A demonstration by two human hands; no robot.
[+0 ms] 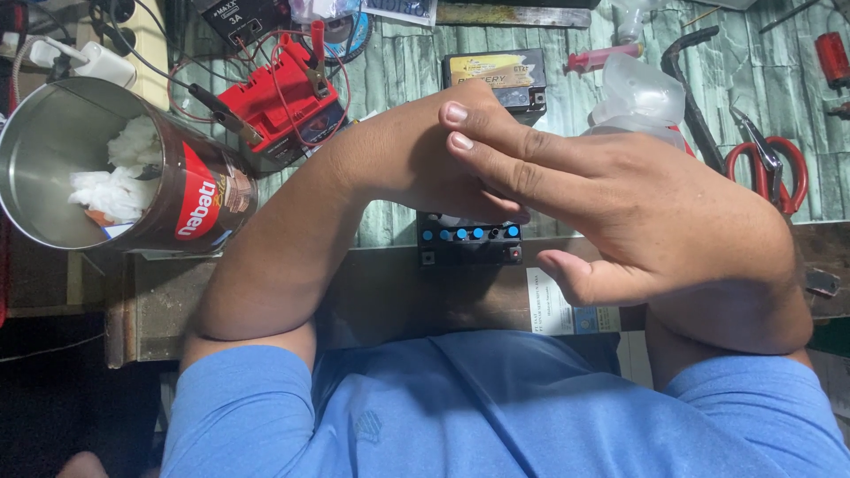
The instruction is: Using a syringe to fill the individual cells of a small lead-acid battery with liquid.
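My left hand (pixel 409 158) reaches in from the lower left and bends over a small black battery with blue caps (pixel 469 237) at the bench's front edge. Its fingers are hidden under my other hand, so its grip is unclear. My right hand (pixel 611 190) comes from the lower right with fingers stretched flat, their tips resting on the back of my left hand. It holds nothing. Both hands hover just above the battery, which shows only below them.
A shiny round tin (pixel 190 190) with white wadding inside stands at the left. Behind the hands are a red battery with clip leads (pixel 283 102), a black battery with a yellow label (pixel 496 75) and a clear plastic bottle (pixel 633 93). Red-handled scissors (pixel 779 173) lie at the right.
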